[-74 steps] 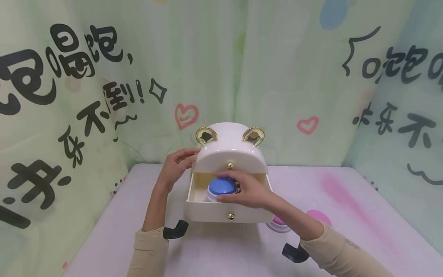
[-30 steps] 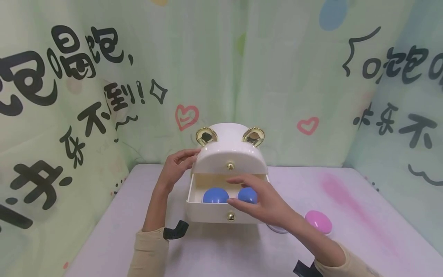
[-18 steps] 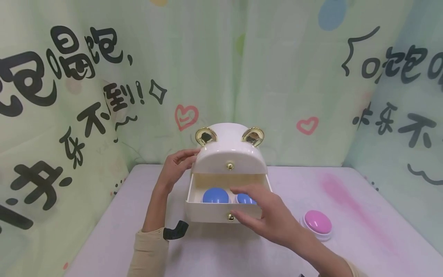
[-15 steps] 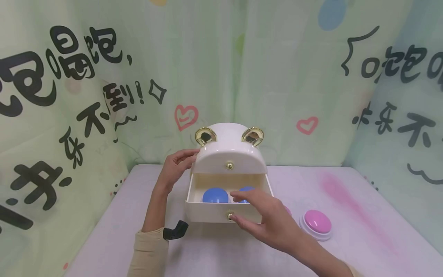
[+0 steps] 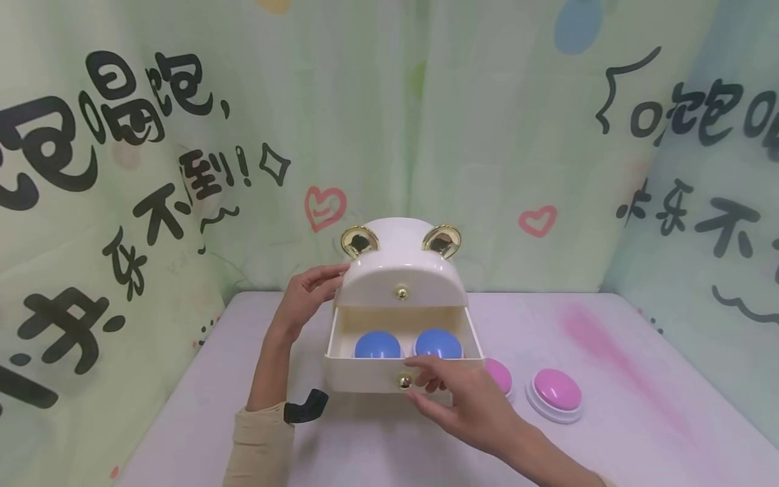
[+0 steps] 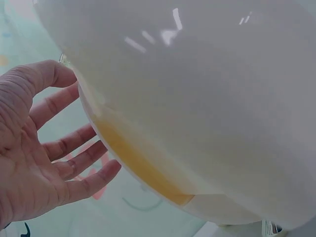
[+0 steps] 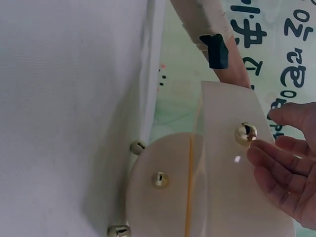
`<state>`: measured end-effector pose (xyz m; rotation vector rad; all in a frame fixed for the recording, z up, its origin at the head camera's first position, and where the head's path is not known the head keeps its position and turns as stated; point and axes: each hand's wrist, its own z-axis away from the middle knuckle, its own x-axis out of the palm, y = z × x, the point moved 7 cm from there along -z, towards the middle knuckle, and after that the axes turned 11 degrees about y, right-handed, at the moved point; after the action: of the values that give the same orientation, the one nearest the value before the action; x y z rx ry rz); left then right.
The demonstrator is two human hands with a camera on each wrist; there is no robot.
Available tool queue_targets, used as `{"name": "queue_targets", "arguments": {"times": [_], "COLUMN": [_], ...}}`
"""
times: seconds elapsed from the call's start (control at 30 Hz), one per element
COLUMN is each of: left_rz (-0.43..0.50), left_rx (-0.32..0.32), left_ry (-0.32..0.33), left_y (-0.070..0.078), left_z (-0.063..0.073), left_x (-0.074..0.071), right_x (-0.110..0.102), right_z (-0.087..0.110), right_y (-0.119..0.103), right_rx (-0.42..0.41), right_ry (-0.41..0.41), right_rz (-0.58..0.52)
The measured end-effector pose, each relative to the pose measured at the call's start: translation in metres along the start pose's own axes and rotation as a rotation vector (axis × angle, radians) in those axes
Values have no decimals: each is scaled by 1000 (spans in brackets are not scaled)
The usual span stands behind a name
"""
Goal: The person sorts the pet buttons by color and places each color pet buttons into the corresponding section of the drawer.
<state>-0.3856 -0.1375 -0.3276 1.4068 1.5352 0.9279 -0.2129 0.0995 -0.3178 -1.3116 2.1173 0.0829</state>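
In the head view, a glossy white cabinet (image 5: 404,267) with two gold-rimmed round ornaments on top stands at the table's middle. Its drawer (image 5: 365,375) is pulled out. Two blue domed, button-like pieces (image 5: 377,345) sit side by side inside. My left hand (image 5: 307,297) rests against the cabinet's left side; in the left wrist view its fingers (image 6: 74,195) are extended along the white shell. My right hand (image 5: 471,402) is at the drawer front, fingers loosely bent near the gold knob (image 5: 404,382). In the right wrist view, fingertips lie close beside that knob (image 7: 245,133); contact is unclear.
Two pink domed pieces with white bases are on the table to the right, one (image 5: 556,391) fully visible, the other (image 5: 500,377) partly behind my right hand. A lower rounded front with its own knob (image 7: 159,179) shows below the drawer. A printed curtain (image 5: 487,135) encloses the table.
My right hand held a blue domed piece inside the drawer, let it go beside the other one, then drew back and down to the drawer front. My left hand stays against the cabinet.
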Motion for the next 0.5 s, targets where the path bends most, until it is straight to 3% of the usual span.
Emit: {"name": "queue_targets", "arguments": {"times": [0.3,0.5], "left_rz": [-25,-26], "left_rx": [-8,-4], "left_ry": [-30,-28], "left_y": [0,-1], "left_z": [1,1], "left_x": [0,-1], "right_x": [7,9], "right_z": [3,5], "right_y": [4,6], "right_rx": [-5,34], "right_ry": [25,18], "right_rz": [-18,-10]}}
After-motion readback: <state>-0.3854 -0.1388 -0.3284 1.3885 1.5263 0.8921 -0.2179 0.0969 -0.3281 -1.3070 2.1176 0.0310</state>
